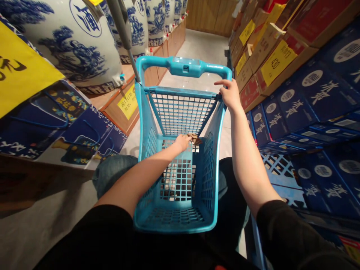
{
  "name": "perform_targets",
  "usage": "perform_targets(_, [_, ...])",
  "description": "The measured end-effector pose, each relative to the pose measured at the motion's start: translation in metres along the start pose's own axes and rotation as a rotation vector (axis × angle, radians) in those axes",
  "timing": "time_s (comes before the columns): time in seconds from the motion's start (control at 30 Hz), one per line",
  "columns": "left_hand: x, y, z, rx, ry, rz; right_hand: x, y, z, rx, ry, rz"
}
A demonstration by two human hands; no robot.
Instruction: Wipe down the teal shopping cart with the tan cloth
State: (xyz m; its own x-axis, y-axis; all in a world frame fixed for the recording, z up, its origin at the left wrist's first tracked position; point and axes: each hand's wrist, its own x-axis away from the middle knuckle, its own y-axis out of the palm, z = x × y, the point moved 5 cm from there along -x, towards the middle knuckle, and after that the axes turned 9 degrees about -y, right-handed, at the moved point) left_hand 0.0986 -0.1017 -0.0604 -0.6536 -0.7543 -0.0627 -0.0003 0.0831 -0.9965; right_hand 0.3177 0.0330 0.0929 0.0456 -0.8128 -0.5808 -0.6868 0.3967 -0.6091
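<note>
A light-blue plastic shopping basket (pixel 180 227) with a raised handle (pixel 185 67) stands between my knees. My left hand (pixel 182 142) reaches inside it, fingers pinched on a small brown crumpled cloth or paper (pixel 195 138); which of the two I cannot tell. The piece is near the far right corner, by the slanted grid panel (pixel 182 112). At the upper right of the frame, my right hand (pixel 231 94) grips the basket's side just below the handle, index finger stretched out to the left. Through the grid bottom, the floor shows.
Large blue-and-white jars (pixel 81 45) line a wooden ledge on the left, with dark blue gift bags (pixel 70 127) before them. A grey pole (pixel 120 26) rises from the basket's left corner. Stacked blue boxes (pixel 315 90) and cartons with yellow signs (pixel 277 62) flank the right.
</note>
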Motion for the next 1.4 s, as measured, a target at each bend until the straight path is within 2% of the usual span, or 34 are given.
perform_targets(0.1, [-0.014, -0.012, 0.009, -0.008, 0.059, -0.047, 0.000, 0.002, 0.003, 0.015, -0.003, 0.003])
perform_targets(0.23, [-0.034, -0.050, 0.011, -0.087, 0.101, -0.029, -0.001, 0.005, 0.011, -0.010, -0.002, 0.019])
perform_targets(0.33, [-0.046, -0.088, 0.002, -0.126, 0.153, 0.040, -0.001, 0.008, 0.015, -0.036, -0.039, 0.030])
perform_targets(0.4, [-0.055, -0.109, -0.005, -0.115, 0.131, 0.121, -0.001, 0.009, 0.016, -0.041, -0.044, 0.033])
perform_targets(0.47, [-0.063, -0.118, -0.008, -0.093, 0.111, 0.159, 0.000, 0.010, 0.016, -0.053, -0.035, 0.045])
perform_targets(0.57, [-0.066, -0.104, -0.004, -0.082, 0.092, 0.118, -0.001, 0.009, 0.013, -0.077, -0.031, 0.062])
perform_targets(0.73, [-0.039, -0.042, 0.010, -0.102, 0.198, -0.020, -0.001, 0.009, 0.005, -0.061, -0.067, 0.031])
perform_targets(0.83, [-0.027, -0.016, 0.012, -0.102, 0.228, -0.050, -0.001, 0.009, 0.003, -0.020, -0.058, 0.030])
perform_targets(0.93, [-0.034, -0.015, 0.009, -0.102, 0.236, -0.081, -0.002, 0.009, 0.002, -0.011, -0.049, 0.038])
perform_targets(1.0, [-0.045, -0.028, 0.005, -0.107, 0.229, -0.068, -0.004, 0.011, 0.005, -0.021, -0.047, 0.041])
perform_targets(1.1, [-0.060, -0.058, -0.001, -0.107, 0.183, 0.079, -0.008, 0.015, 0.014, -0.048, -0.049, 0.041])
perform_targets(1.17, [-0.063, -0.069, -0.002, -0.088, 0.144, 0.120, -0.011, 0.018, 0.020, -0.051, -0.052, 0.036])
perform_targets(1.2, [-0.063, -0.069, -0.002, -0.074, 0.121, 0.100, -0.012, 0.019, 0.022, -0.042, -0.050, 0.034])
perform_targets(1.27, [-0.059, -0.056, 0.001, -0.049, 0.088, 0.003, -0.012, 0.020, 0.024, -0.019, -0.046, 0.035])
perform_targets(1.4, [-0.047, -0.011, 0.019, -0.031, 0.080, -0.197, -0.009, 0.016, 0.017, -0.024, -0.051, 0.047])
